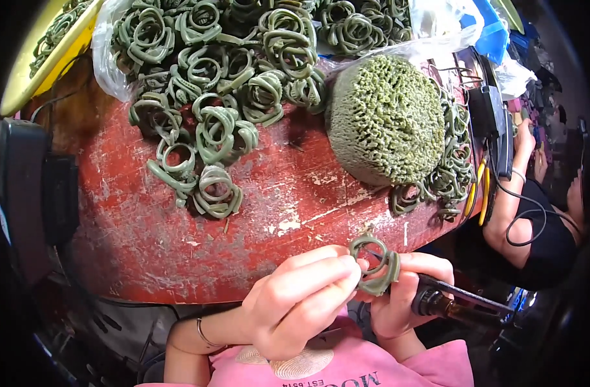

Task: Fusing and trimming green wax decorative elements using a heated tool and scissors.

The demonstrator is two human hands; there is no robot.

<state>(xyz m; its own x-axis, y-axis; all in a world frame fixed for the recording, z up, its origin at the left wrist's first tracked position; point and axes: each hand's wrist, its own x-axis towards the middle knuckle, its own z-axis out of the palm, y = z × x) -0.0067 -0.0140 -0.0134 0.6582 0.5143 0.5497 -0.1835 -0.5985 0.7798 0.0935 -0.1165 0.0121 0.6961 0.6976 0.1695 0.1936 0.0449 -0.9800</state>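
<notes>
In front of my chest, above the near table edge, both hands hold one coiled green ring piece [376,266], which looks like soft, bent strips with round loops. The fingertips of my left hand [298,293] pinch its left side. My right hand [408,293] grips its right side between thumb and fingers. A dark tool [459,304] with a long black strip and a brownish cylindrical part sticks out to the right beside my right hand. Its contact with the palm is hidden.
Many similar green ring pieces [217,129] are heaped on the worn red table [263,213], some in clear plastic. A thick round pale-green block [385,119] with a rough, bumpy top stands right of centre. Yellow-handled pliers [481,193] and cables lie at right; another person [521,213] sits beyond.
</notes>
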